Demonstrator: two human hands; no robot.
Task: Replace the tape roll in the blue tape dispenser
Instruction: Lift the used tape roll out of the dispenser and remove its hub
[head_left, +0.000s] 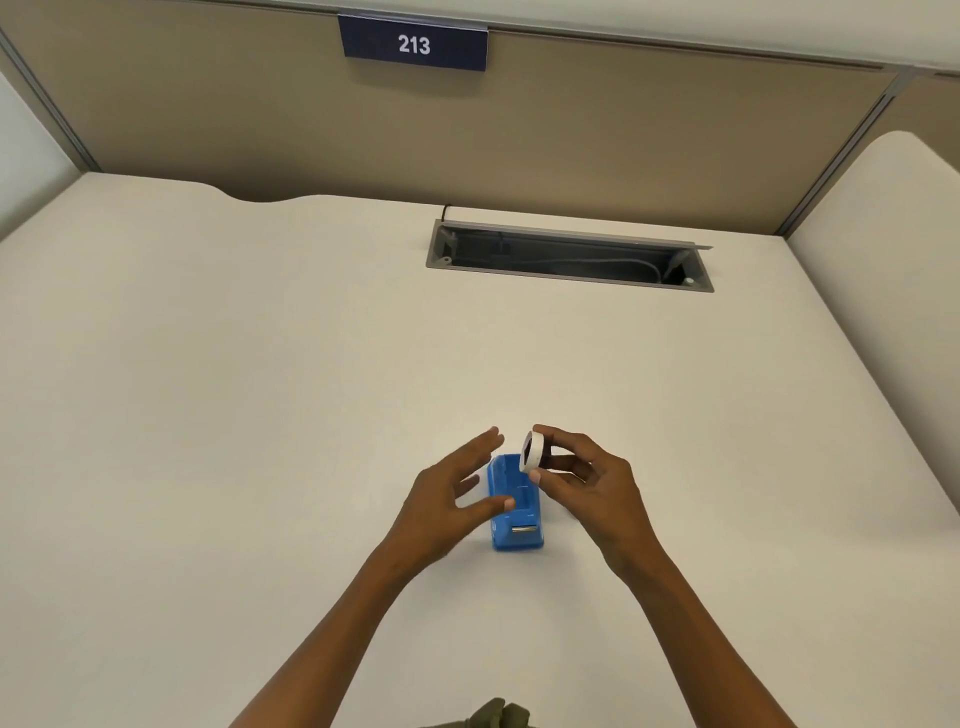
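Observation:
The blue tape dispenser (515, 512) stands on the white desk, its metal cutter facing me and its roll bay showing no roll. My right hand (587, 480) pinches a white tape roll (532, 451) between thumb and fingers, holding it on edge just above the dispenser's far right corner. My left hand (452, 493) hovers at the dispenser's left side with fingers spread, its thumb close to or touching the blue wall; it holds nothing.
A white desk (260, 415) fills the view. An open grey cable tray (569, 257) with cords is sunk into the desk at the back. A tan partition with a "213" sign (414, 44) stands behind. A second desk surface (883, 208) lies at the right.

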